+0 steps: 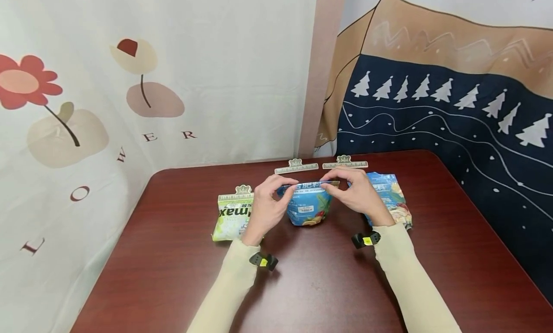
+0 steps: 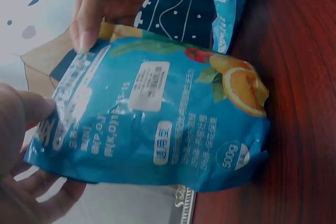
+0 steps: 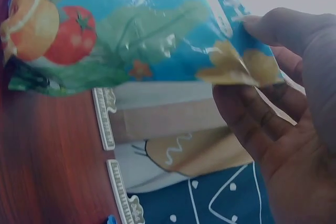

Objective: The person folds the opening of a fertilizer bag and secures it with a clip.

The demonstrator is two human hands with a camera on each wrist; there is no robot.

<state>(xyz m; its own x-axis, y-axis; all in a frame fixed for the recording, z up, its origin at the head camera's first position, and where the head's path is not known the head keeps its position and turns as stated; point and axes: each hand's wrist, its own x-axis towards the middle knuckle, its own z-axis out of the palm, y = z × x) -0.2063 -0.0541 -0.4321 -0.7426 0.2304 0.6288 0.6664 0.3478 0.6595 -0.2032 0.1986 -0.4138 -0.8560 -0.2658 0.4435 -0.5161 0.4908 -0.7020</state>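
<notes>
A blue fertilizer pouch (image 1: 307, 209) stands upright on the table, printed with fruit and a white barcode label. Its top edge is pinched at the left end by my left hand (image 1: 271, 202) and at the right end by my right hand (image 1: 353, 191). In the left wrist view, my left thumb (image 2: 37, 106) lies on the front of the pouch's top, with fingers behind it. The right wrist view has my right thumb (image 3: 262, 27) on the printed face and the fingers behind the edge.
A green-and-white bag (image 1: 231, 222) with a ruler-like clip (image 1: 235, 196) on its top lies left. Two similar clips, one left (image 1: 296, 168) and one right (image 1: 344, 164), lie at the table's back edge. Another blue pouch (image 1: 390, 194) lies right, behind my right wrist. Printed curtains hang behind.
</notes>
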